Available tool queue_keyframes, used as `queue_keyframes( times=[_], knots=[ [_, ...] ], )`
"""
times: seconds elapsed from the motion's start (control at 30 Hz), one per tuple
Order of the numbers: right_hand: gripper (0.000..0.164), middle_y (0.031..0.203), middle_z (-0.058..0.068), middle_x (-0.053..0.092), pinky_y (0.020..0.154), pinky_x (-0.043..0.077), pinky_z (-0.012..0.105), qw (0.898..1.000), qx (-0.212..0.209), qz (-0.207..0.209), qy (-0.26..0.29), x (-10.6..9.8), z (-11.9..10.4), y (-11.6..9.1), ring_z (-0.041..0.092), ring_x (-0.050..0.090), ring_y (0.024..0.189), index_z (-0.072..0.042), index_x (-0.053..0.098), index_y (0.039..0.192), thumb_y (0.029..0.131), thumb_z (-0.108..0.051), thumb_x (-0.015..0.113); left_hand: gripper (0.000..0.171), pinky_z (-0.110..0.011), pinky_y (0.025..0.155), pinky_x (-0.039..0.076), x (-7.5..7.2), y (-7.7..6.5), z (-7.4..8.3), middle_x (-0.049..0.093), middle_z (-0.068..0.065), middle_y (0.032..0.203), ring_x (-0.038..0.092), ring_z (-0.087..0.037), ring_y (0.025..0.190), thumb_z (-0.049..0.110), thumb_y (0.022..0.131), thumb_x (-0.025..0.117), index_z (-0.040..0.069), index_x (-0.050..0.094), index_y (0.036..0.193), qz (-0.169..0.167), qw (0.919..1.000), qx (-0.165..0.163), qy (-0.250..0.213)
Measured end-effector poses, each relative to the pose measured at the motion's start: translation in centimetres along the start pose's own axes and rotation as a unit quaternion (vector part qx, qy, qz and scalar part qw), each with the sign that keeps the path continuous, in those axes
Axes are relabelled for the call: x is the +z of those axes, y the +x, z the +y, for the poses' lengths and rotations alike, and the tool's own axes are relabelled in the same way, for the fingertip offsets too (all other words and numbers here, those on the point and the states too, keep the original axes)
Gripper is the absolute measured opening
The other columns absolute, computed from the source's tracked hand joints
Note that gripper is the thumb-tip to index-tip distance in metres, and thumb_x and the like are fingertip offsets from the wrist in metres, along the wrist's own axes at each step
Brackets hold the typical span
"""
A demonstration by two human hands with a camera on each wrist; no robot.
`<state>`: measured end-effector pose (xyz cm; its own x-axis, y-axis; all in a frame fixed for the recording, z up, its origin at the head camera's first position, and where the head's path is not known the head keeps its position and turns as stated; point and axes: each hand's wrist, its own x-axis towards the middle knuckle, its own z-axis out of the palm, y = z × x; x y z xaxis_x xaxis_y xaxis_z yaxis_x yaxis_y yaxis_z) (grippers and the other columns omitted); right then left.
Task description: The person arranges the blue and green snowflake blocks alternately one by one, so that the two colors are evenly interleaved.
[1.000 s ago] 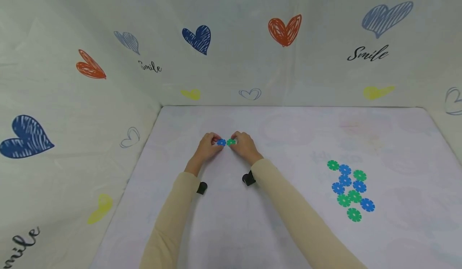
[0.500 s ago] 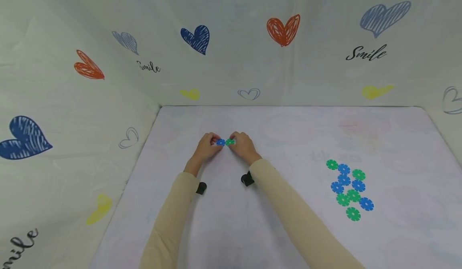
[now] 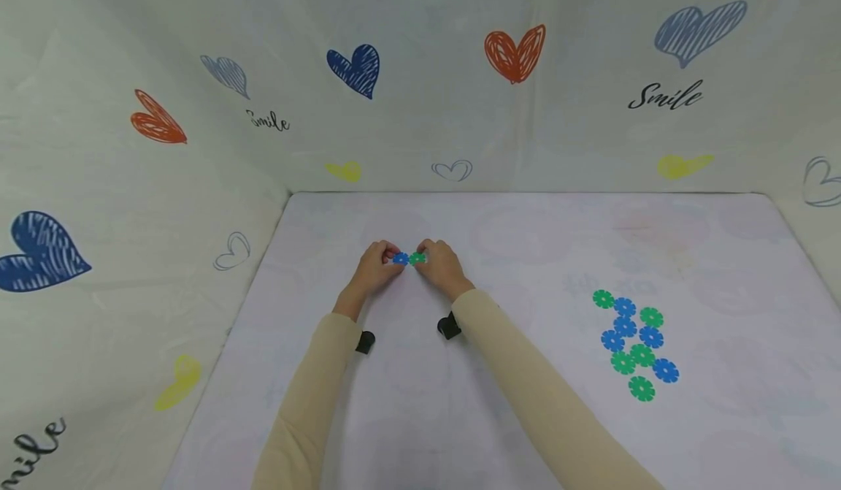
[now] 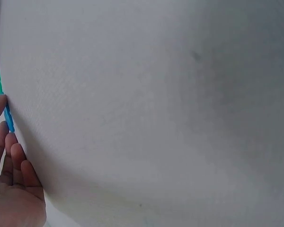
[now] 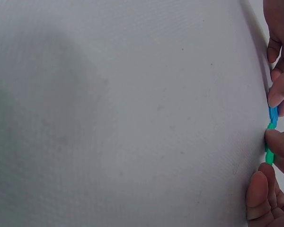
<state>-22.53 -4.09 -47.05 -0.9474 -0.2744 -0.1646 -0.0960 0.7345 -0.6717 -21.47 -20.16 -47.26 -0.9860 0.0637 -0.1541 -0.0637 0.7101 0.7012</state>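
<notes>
Two grips meet near the centre of the head view, your left hand (image 3: 373,269) pinching the blue disc (image 3: 400,258), your right hand (image 3: 445,266) the green disc (image 3: 417,258), edges touching, where uneven pressure could skew or slip either.

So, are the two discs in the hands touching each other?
Touching: the right wrist view shows the blue disc and green disc meeting edge to edge, with no gap.

The backdrop (image 3: 420,125) reads "Smile" (image 3: 666,96) in 2 places, "mile" (image 3: 33,450) in 1.
</notes>
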Motion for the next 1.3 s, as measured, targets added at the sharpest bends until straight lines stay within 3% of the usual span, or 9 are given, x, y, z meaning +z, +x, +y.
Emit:
queue_keyframes(
  times=[0.4, 0.67, 0.93, 1.3],
  knots=[
    [0.035, 0.106, 0.016, 0.058, 0.086, 0.046, 0.036, 1.0, -0.006, -0.005, 0.029, -0.2, 0.1, -0.2, 0.023, 0.054, 0.093, -0.003, 0.055, 0.119, 0.087, -0.015, 0.064, 0.031, -0.035, 0.085, 0.038, -0.1, -0.2, 0.2, 0.049, -0.015, 0.108, 0.043, -0.025, 0.096, 0.011, 0.086, 0.063, 0.0, 0.053, 0.112, -0.003, 0.9999, -0.004, 0.01],
    [0.042, 0.086, 0.009, 0.055, 0.064, 0.041, 0.025, 0.992, -0.024, -0.018, 0.121, -1.0, 1.3, -0.9, 0.017, 0.05, 0.074, -0.001, 0.05, 0.125, 0.088, -0.016, 0.063, 0.032, -0.037, 0.088, 0.038, -0.1, -0.1, 0.3, 0.048, -0.015, 0.109, 0.043, -0.025, 0.098, 0.012, 0.086, 0.063, 0.0, 0.052, 0.114, -0.01, 0.9998, -0.008, 0.013],
    [0.038, 0.108, 0.013, 0.062, 0.083, 0.05, 0.034, 0.985, -0.043, -0.011, 0.164, -3.6, 1.4, -3.5, 0.024, 0.059, 0.1, -0.004, 0.054, 0.122, 0.089, -0.022, 0.062, 0.033, -0.04, 0.094, 0.039, -0.2, -0.3, 0.6, 0.048, -0.015, 0.114, 0.043, -0.026, 0.103, 0.013, 0.088, 0.062, 0.0, 0.051, 0.116, -0.016, 0.9996, -0.024, 0.009],
    [0.035, 0.111, 0.014, 0.063, 0.088, 0.049, 0.037, 0.976, -0.089, 0.026, 0.196, -7.6, 1.7, -8.5, 0.024, 0.059, 0.1, -0.002, 0.057, 0.117, 0.088, -0.022, 0.063, 0.034, -0.039, 0.093, 0.039, -0.3, -0.2, 0.4, 0.048, -0.014, 0.113, 0.044, -0.026, 0.102, 0.014, 0.087, 0.062, 0.001, 0.05, 0.116, -0.025, 0.9995, -0.018, 0.009]
  ],
)
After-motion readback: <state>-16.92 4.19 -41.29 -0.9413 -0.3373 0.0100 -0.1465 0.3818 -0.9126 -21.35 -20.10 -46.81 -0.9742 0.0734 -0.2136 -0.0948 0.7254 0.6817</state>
